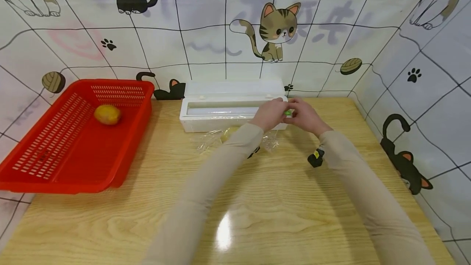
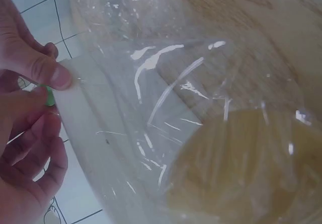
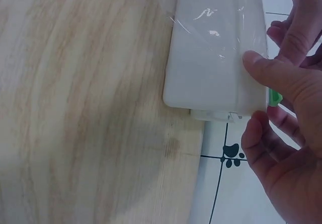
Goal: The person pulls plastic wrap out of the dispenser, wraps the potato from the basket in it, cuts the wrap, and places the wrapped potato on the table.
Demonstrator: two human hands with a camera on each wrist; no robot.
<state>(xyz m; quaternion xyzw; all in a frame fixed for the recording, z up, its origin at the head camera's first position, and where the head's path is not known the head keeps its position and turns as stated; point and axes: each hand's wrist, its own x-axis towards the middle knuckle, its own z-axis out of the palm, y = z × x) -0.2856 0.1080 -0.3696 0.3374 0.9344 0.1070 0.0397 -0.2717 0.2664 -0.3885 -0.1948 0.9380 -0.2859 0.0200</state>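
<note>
A white cling film box (image 1: 191,125) stands at the back of the table with its lid (image 1: 235,89) raised. Clear film (image 1: 209,139) hangs over its front and covers a yellow fruit (image 2: 241,173). Both hands meet at the box's right end. My left hand (image 1: 270,113) has its fingers at a small green slide cutter (image 3: 274,98) on the box's edge, partly hidden by the fingers. My right hand (image 1: 305,117) grips the box's right corner, its thumb (image 3: 259,65) lying on the top edge and its fingertips bent beneath.
A red plastic basket (image 1: 84,162) sits on the left with one yellow fruit (image 1: 107,114) inside. Cat-patterned sheeting (image 1: 206,44) rises behind the wooden table (image 1: 257,216) and along its right side. A black wrist device (image 1: 315,158) shows below the right wrist.
</note>
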